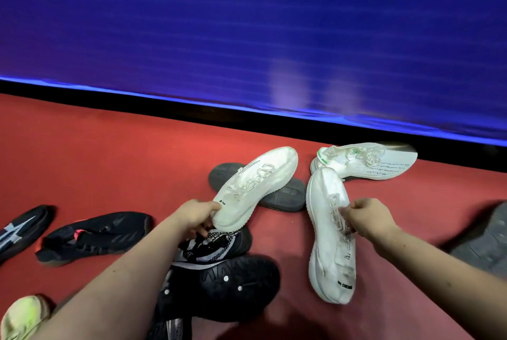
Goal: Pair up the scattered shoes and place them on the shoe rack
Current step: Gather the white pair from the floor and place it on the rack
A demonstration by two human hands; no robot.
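Open red floor [96, 153] extends from 9 to 11 o'clock, unobstructed up to the blue wall [247, 24] at 12 o'clock. Black shoes [219, 271] crowd the 6 o'clock zone. White shoes [365, 160] and a dark upturned sole [285, 194] block 1 o'clock. A grey shoe [485, 243] obstructs 3 o'clock.

Yellow-green shoe [23, 317] cut by left edge; grey shoe [482, 241] blurred, cropped right.
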